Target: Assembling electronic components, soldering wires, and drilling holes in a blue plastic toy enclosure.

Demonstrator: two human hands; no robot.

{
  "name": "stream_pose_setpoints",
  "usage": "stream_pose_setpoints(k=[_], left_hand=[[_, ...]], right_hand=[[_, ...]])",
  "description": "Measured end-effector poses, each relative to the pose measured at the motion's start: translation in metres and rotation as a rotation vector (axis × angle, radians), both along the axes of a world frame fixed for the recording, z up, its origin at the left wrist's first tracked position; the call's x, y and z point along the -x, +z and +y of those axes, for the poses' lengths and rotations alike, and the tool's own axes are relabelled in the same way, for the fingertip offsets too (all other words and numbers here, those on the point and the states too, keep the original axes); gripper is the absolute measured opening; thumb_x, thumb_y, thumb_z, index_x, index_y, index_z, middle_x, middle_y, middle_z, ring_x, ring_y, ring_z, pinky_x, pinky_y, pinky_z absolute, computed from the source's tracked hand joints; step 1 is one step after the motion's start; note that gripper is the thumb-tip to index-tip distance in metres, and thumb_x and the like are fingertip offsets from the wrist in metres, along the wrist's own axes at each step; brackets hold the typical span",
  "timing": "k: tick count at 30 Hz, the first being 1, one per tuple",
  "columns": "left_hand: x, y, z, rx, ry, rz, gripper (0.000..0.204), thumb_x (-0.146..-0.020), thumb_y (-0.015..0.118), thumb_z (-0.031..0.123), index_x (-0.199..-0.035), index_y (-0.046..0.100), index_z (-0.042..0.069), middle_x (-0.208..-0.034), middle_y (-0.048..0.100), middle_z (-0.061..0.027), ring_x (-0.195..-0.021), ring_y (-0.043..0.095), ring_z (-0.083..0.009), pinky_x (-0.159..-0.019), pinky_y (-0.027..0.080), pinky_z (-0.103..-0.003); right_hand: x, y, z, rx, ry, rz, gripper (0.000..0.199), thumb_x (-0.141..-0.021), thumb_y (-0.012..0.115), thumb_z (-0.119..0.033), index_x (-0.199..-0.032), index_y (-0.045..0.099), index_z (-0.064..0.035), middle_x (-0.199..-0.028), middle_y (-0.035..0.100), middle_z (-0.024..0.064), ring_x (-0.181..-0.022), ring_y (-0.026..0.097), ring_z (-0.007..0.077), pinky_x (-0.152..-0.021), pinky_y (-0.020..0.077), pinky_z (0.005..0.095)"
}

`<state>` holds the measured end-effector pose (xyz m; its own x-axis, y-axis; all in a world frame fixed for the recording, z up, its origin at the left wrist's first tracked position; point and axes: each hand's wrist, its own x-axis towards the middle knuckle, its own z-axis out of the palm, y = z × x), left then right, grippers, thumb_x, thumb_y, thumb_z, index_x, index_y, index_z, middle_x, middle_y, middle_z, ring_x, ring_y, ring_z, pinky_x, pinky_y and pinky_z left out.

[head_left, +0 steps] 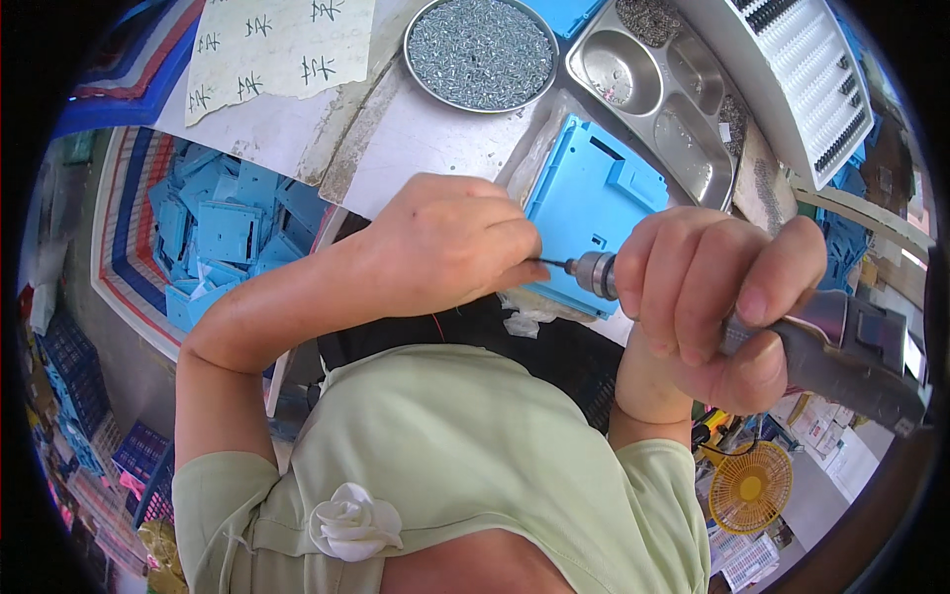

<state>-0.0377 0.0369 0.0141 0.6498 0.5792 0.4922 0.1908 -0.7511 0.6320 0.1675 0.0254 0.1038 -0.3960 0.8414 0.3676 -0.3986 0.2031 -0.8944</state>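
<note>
My right hand (717,302) grips a grey electric screwdriver (841,351), its chuck and thin bit (584,269) pointing left. My left hand (450,243) is closed, its fingertips pinched at the tip of the bit; what they pinch is too small to make out. Just beyond both hands a flat blue plastic part (594,203) lies on the white worktable (426,139).
A round metal dish of small screws (482,51) and a steel compartment tray (663,89) stand at the table's back. A white slotted rack (807,84) sits at right. A woven sack of blue plastic parts (223,233) is on the left; a yellow fan (749,487) sits low right.
</note>
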Motion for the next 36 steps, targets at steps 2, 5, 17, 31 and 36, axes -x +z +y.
stream_pose_setpoints(k=[2,5,17,31,36], left_hand=[[0.0,-0.006,-0.001,0.111,-0.062,-0.046,0.014,-0.079,0.079,0.014,-0.083,0.068,0.007,-0.068,0.058,-0.0069,-0.06,0.059,-0.0249,-0.055,0.048,-0.035],[0.013,-0.021,0.005,0.211,0.307,-0.053,0.016,-0.082,0.078,0.014,-0.076,0.065,0.005,-0.066,0.056,-0.0083,-0.058,0.056,-0.0247,-0.054,0.045,-0.035],[0.011,-0.031,-0.013,0.064,0.26,0.025,0.019,-0.079,0.077,0.019,-0.083,0.061,0.009,-0.076,0.06,-0.0061,-0.072,0.06,-0.0279,-0.066,0.047,-0.038],[0.004,-0.032,-0.025,0.022,0.154,-0.025,0.029,-0.075,0.081,0.011,-0.101,0.068,0.005,-0.09,0.069,-0.0077,-0.079,0.063,-0.0279,-0.072,0.049,-0.037],[0.018,-0.01,-0.011,0.098,0.168,-0.013,0.054,-0.072,0.078,0.009,-0.123,0.062,0.004,-0.114,0.065,-0.0107,-0.097,0.059,-0.0267,-0.085,0.048,-0.034]], right_hand=[[0.001,-0.003,-0.004,0.025,-0.038,-0.006,0.02,-0.096,0.062,-0.025,-0.103,0.047,-0.0128,-0.064,0.054,-0.0027,-0.051,0.051,0.012,-0.052,0.0432,0.0315],[0.006,-0.017,-0.005,0.043,-0.119,-0.032,0.022,-0.095,0.064,-0.021,-0.1,0.046,-0.0102,-0.063,0.052,-0.0002,-0.052,0.049,0.0132,-0.053,0.0422,0.0324],[0.019,-0.05,-0.008,0.041,-0.121,-0.178,0.025,-0.081,0.072,0.004,-0.088,0.049,-0.0049,-0.07,0.059,0.007,-0.061,0.057,0.0146,-0.058,0.0459,0.0284],[0.013,-0.018,-0.01,-0.015,-0.054,-0.008,0.028,-0.095,0.068,-0.029,-0.099,0.049,-0.009,-0.061,0.052,0.0013,-0.049,0.048,0.0143,-0.052,0.0438,0.0333],[0.019,-0.024,-0.035,0.105,-0.107,0.052,0.029,-0.086,0.076,-0.016,-0.092,0.05,-0.0048,-0.062,0.054,0.0069,-0.053,0.049,0.0174,-0.053,0.0433,0.034]])
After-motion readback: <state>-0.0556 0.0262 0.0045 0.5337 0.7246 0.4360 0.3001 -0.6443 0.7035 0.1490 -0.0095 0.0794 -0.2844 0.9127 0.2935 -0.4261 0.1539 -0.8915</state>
